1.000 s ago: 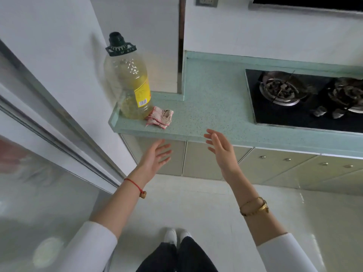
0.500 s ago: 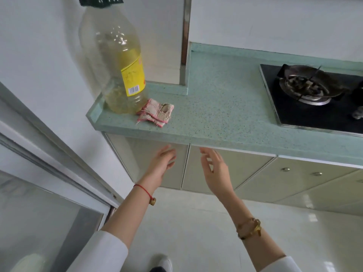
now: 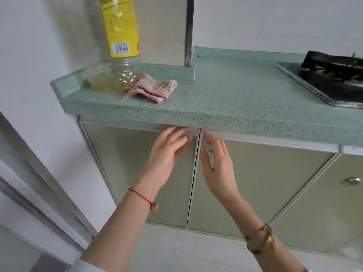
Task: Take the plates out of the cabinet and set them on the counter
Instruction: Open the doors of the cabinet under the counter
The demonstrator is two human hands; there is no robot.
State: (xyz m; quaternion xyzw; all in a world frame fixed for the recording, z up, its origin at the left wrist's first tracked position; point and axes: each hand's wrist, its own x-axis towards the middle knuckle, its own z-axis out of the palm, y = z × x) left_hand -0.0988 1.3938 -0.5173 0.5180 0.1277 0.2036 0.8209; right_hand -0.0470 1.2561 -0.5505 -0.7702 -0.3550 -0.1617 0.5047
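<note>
Two pale green cabinet doors stand closed under the speckled green counter [image 3: 235, 99]. My left hand [image 3: 167, 154] is open, its fingertips at the top inner corner of the left door [image 3: 127, 163]. My right hand [image 3: 218, 165] is open too, fingertips at the top inner corner of the right door [image 3: 265, 183], beside the seam between the two. Neither hand holds anything. No plates are visible; the inside of the cabinet is hidden behind the doors.
An oil bottle [image 3: 117, 55] and a folded cloth [image 3: 153, 89] sit at the counter's left end. A black gas hob [image 3: 330, 79] lies at the right. Another door with a round knob [image 3: 352, 181] is further right. A sliding door frame [image 3: 39, 173] stands at left.
I have come closer and lower to the cabinet. Both hands have moved forward from open air to the top inner corners of the two doors.
</note>
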